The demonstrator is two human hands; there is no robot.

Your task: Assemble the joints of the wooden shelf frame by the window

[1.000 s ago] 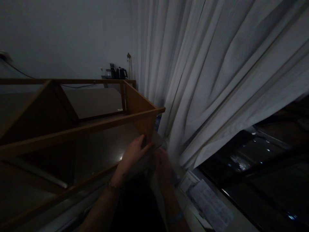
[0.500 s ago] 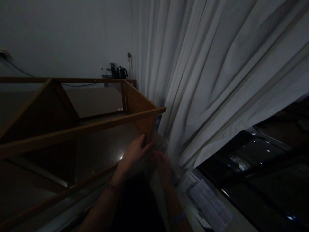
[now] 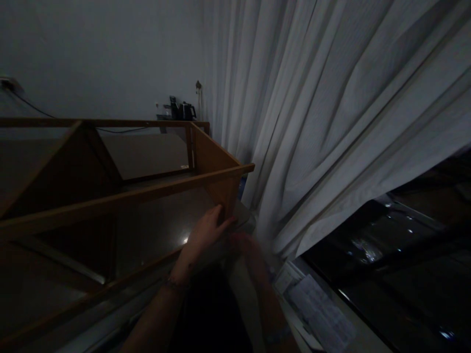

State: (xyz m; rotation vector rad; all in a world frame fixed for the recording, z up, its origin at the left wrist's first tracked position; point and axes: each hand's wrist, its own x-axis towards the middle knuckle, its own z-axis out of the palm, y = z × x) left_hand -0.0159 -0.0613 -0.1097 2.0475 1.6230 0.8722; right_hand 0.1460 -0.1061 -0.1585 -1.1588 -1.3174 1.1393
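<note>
A brown wooden furniture frame (image 3: pixel 147 196) with open bays stretches from the left edge to the middle of the view. My left hand (image 3: pixel 206 229) is closed around the lower edge of its right end panel (image 3: pixel 225 189), fingers on the inner side and thumb on the outer side. Just to the right, my right hand (image 3: pixel 252 255) is held close to the left thumb, below the same corner. Its fingers are dark and smeared, so whether they hold anything is not visible.
A white curtain (image 3: pixel 294 122) hangs along the right side, close to the frame's corner. A black kettle (image 3: pixel 187 111) stands by the far wall. White papers or packets (image 3: pixel 318 309) lie at the lower right beside a dark window (image 3: pixel 386 264).
My right hand has shifted slightly up and left, closer to the left thumb. My left hand keeps its hold on the panel, and the frame looks unmoved.
</note>
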